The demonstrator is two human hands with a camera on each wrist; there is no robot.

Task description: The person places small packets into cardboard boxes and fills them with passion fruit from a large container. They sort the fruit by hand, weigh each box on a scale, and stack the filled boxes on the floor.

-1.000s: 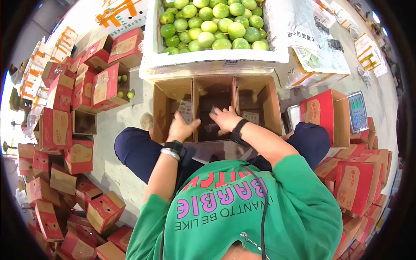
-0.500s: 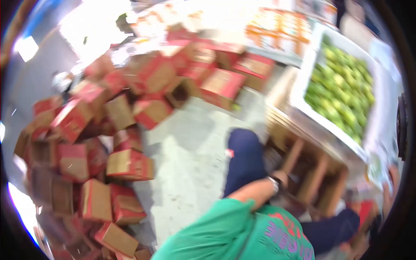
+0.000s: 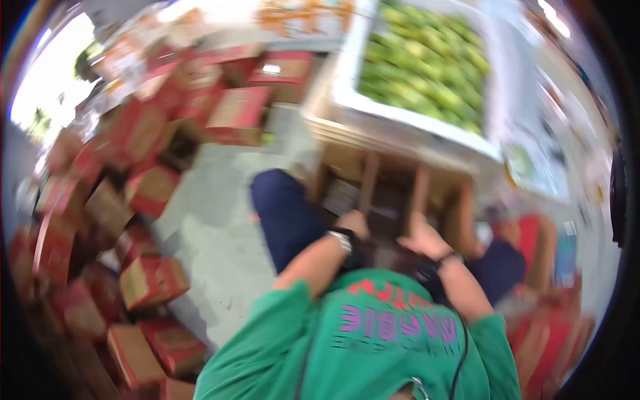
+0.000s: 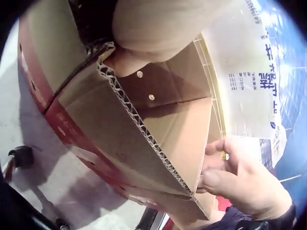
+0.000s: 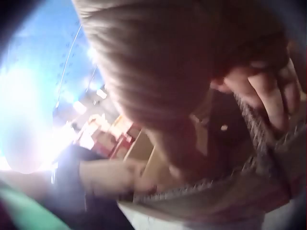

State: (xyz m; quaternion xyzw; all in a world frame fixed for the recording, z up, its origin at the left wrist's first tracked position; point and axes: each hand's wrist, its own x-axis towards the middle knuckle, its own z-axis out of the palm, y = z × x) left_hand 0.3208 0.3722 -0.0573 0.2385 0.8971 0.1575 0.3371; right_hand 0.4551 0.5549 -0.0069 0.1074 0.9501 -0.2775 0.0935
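Three open cardboard boxes (image 3: 387, 207) stand side by side before the seated person's knees. The left hand (image 3: 353, 223) grips the near edge where the left and middle boxes meet. In the left wrist view its thumb (image 4: 139, 62) lies over the corrugated rim. The right hand (image 3: 425, 239) holds the near edge between the middle and right boxes. In the right wrist view its fingers (image 5: 268, 93) bend over a cardboard wall (image 5: 254, 124). Behind the boxes sits a white foam crate (image 3: 427, 119) heaped with round green fruit (image 3: 427, 60).
Many red and brown cartons (image 3: 153, 280) lie scattered on the grey floor (image 3: 220, 233) at the left. More red cartons (image 3: 553, 340) are piled at the right. A blue-faced scale (image 3: 567, 253) stands beside a red box (image 3: 530, 240).
Both hands have moved from inside the boxes to their near rims. The head view swung left, then partly back, and is blurred. The fruit crate stays behind the boxes.
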